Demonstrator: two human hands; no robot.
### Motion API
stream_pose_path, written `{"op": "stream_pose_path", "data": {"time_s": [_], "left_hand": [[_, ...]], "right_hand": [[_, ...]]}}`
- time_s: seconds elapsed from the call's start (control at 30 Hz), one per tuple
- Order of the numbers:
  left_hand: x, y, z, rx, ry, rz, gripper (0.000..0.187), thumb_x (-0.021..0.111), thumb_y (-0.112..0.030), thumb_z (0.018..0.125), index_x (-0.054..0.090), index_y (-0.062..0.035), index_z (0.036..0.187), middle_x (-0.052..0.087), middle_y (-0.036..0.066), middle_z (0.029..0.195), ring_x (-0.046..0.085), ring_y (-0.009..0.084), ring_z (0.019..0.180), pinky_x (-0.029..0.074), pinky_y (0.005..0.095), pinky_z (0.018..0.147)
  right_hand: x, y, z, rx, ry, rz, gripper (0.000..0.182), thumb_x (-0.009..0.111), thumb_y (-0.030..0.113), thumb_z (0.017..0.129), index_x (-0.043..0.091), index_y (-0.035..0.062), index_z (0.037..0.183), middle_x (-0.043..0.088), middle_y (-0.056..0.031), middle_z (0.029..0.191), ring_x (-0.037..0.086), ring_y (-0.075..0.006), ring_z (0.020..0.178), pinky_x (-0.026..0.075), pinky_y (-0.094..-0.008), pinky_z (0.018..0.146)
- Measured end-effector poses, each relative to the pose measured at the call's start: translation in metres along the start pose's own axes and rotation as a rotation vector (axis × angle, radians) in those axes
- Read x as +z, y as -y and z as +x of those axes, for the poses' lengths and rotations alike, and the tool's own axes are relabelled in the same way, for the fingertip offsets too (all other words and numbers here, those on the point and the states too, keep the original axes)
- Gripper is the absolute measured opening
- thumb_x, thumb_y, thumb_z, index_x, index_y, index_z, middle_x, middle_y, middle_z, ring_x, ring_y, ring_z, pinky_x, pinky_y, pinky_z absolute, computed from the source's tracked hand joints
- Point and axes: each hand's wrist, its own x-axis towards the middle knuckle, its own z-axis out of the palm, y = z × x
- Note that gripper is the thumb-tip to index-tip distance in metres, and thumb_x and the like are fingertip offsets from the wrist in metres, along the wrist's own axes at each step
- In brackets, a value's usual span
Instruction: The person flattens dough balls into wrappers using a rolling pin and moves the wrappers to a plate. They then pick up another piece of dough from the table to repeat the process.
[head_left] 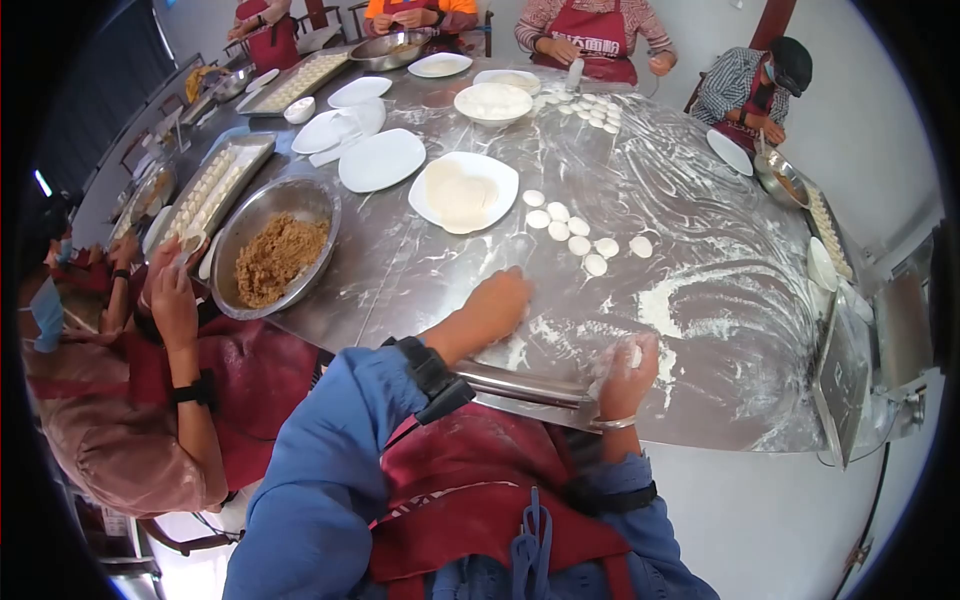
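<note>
My left hand [497, 303] is low over the floury steel table [400, 250], its fingers blurred and partly hidden. At the front edge, my right hand [628, 378] has its fingers curled round something small and white that I cannot make out. A metal rolling pin [520, 384] lies along the edge, its right end against this hand. Beyond my hands are several round white dough pieces [557, 212] and a white plate [419, 208] holding flat dough wrappers [462, 195].
A steel bowl of brown filling [280, 258] and a tray of dumplings [205, 190] are at left, beside a co-worker's hands [172, 290]. White plates [381, 161] and a floury bowl [493, 103] stand farther back. Other people work round the far side.
</note>
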Motion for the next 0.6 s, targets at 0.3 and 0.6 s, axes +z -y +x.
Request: {"op": "stream_pose_path", "data": {"time_s": [0.3, 0.6], "left_hand": [[0.000, -0.032, -0.028, -0.011, 0.204, -0.562, 0.014, 0.066, -0.004, 0.067, 0.055, -0.0025, 0.076, 0.058, 0.011, 0.067, 0.055, 0.0213, 0.062, 0.044, 0.0317, 0.059], [0.009, -0.056, -0.019, 0.181, 0.138, -0.403, 0.007, 0.059, -0.007, 0.069, 0.058, -0.0038, 0.075, 0.059, 0.014, 0.068, 0.058, 0.0318, 0.069, 0.045, 0.0380, 0.061]], "right_hand": [[-0.016, -0.018, -0.002, -0.197, 0.030, -0.231, 0.010, 0.046, 0.008, 0.083, 0.040, 0.0047, 0.075, 0.042, -0.0041, 0.060, 0.042, -0.0097, 0.050, 0.036, -0.0234, 0.043], [0.004, -0.005, 0.026, -0.020, 0.093, -0.122, 0.012, 0.046, 0.005, 0.081, 0.040, 0.0031, 0.071, 0.042, -0.0039, 0.063, 0.042, -0.0108, 0.057, 0.036, -0.0255, 0.049]]}}
